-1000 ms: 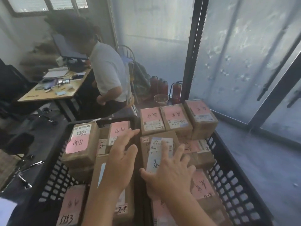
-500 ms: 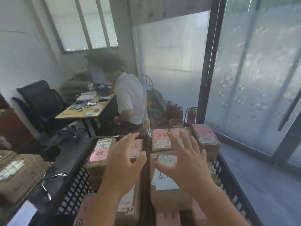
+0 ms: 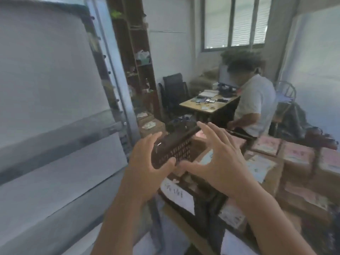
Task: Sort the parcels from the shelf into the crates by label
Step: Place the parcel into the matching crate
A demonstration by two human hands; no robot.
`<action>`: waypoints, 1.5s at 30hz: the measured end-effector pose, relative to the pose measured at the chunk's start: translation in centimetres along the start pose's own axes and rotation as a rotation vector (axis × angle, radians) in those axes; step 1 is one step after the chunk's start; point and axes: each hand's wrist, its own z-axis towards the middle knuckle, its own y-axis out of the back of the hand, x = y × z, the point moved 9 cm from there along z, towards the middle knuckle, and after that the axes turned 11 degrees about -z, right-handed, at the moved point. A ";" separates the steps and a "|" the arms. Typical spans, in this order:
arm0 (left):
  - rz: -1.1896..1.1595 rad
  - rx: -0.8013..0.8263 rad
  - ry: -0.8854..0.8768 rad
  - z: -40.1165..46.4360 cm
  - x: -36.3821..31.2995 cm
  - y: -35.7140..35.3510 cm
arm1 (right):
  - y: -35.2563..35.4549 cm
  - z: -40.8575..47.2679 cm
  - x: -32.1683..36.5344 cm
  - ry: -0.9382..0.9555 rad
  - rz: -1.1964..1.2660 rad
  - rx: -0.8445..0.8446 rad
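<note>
Parcels [image 3: 261, 165] are lying packed in black crates [image 3: 176, 146] below and right of both hands. The left hand [image 3: 147, 168] is hovering with fingers spread, holding nothing; the right hand [image 3: 219, 159] is likewise splayed wide (the picture is blurred), apparently touching no parcel.

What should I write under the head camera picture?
Both hands, left hand and right hand, spread open above a black crate of parcels.

Two hands, the left hand [image 3: 147, 162] and the right hand [image 3: 219, 162], are raised. One black crate [image 3: 174, 150] shows clearly. One seated person [image 3: 255, 107], one desk [image 3: 207, 107], one black office chair [image 3: 174, 89]. The parcels are too blurred to count.
</note>
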 end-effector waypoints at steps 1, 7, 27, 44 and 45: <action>0.022 -0.045 0.025 -1.9 0.5 2.2 | -0.7 -0.7 2.4 0.060 0.009 0.021; 0.203 -0.312 0.149 -15.0 2.7 17.3 | -4.7 -5.6 18.8 0.384 0.178 0.191; 0.605 -1.067 0.650 -74.7 -0.3 66.0 | -14.6 -46.9 80.8 1.226 0.708 0.612; 0.678 -1.381 0.757 -93.6 5.9 89.2 | -23.6 -61.7 112.3 1.469 0.788 0.751; 0.679 -1.379 0.753 -93.6 6.7 91.5 | -24.2 -61.4 114.6 1.465 0.791 0.752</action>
